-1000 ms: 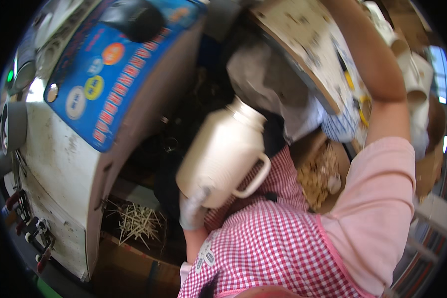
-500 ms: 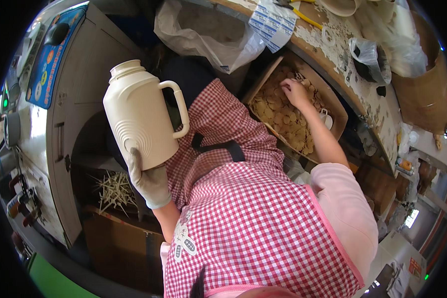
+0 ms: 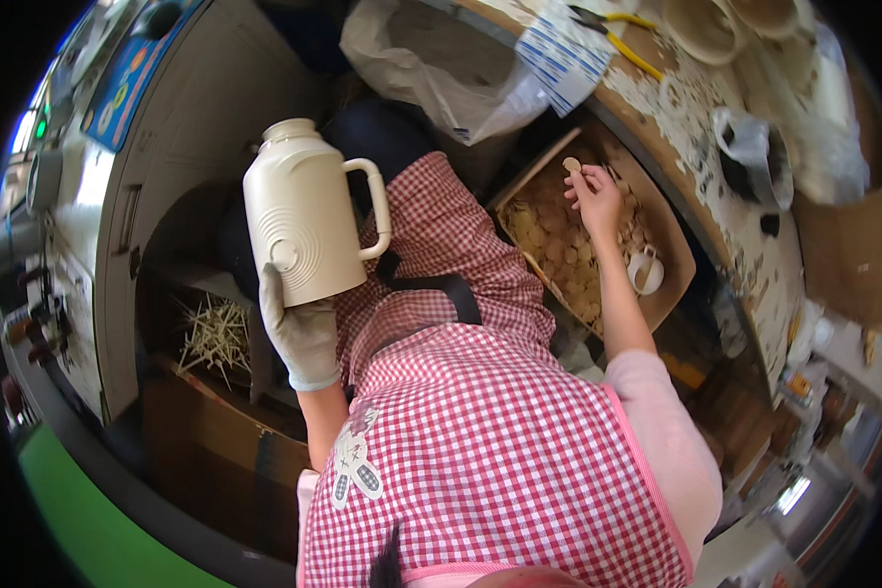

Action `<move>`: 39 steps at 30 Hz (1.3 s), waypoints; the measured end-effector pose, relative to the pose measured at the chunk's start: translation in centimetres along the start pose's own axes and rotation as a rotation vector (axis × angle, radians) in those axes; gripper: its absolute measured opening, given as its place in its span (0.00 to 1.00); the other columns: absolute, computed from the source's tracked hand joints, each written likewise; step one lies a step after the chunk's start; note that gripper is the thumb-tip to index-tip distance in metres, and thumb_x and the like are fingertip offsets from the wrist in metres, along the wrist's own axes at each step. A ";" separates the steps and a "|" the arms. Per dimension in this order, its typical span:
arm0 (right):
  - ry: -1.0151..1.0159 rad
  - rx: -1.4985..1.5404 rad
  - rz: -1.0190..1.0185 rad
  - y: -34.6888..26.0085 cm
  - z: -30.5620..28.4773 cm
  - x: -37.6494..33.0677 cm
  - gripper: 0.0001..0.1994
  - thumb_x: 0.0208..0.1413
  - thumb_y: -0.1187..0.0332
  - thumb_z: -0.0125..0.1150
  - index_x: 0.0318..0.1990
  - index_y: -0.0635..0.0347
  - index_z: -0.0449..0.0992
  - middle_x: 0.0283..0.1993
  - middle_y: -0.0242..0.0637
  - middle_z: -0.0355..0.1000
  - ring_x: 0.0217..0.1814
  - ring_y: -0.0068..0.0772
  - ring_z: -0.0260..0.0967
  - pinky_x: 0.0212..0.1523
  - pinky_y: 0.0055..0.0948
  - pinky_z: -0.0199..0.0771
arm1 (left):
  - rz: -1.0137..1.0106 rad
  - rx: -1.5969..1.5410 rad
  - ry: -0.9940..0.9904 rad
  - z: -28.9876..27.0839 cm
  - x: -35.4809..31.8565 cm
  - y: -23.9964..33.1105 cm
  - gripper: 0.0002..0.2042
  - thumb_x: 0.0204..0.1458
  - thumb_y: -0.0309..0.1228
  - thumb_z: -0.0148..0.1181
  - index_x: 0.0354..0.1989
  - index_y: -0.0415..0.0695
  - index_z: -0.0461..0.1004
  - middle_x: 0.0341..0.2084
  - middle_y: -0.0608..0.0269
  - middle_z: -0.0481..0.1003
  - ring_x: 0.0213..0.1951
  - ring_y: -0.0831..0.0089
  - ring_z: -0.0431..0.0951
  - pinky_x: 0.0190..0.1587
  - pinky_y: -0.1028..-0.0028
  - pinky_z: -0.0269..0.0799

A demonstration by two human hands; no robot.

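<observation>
My gloved left hand (image 3: 299, 333) grips a cream plastic jug body (image 3: 307, 220) from below, its thumb on the ringed pattern near the base. The jug stands nearly upright, with its handle on the right and its neck at the top. My bare right hand (image 3: 598, 201) pinches a small round tan disc (image 3: 571, 165) between thumb and fingertips. That hand is above a cardboard box (image 3: 671, 250) full of similar loose discs (image 3: 544, 235). A small white cup (image 3: 645, 271) lies in the box, on its right side.
At the right, a worn workbench (image 3: 696, 186) carries yellow-handled pliers (image 3: 632, 54) and a plastic-lined dark container (image 3: 750, 157). A bag-lined bin (image 3: 441, 73) stands ahead. On the left are a grey cabinet (image 3: 167, 127) and a cardboard box (image 3: 216, 451) under thin cream sticks (image 3: 216, 338).
My right hand has lifted up from among the discs and now holds one disc. The jug has shifted slightly right in the picture as the whole view moved.
</observation>
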State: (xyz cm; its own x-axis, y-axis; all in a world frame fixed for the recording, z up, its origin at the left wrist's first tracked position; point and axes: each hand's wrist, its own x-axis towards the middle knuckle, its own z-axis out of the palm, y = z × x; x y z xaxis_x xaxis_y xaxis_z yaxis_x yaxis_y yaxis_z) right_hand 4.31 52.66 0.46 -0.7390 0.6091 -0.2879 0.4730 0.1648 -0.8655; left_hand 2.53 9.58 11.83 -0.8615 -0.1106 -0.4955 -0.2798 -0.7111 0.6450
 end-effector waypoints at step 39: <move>-0.882 -0.011 -0.259 -19.9 19.5 -15.0 0.06 0.57 0.70 0.73 0.37 0.63 0.85 0.37 0.31 0.78 0.36 0.19 0.76 0.37 0.19 0.77 | 0.302 0.346 0.023 -1.1 -0.3 -1.7 0.16 0.63 0.27 0.64 0.58 0.37 0.74 0.49 0.58 0.80 0.48 0.73 0.81 0.51 0.74 0.78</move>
State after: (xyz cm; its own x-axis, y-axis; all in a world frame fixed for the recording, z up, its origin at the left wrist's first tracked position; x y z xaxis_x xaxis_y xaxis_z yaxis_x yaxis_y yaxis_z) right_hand -3.35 25.11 14.05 -0.9185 -0.2600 -0.2978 0.2428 0.2234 -0.9440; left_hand 3.71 10.00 10.24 -0.9177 -0.2954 -0.2655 -0.1456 -0.3717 0.9169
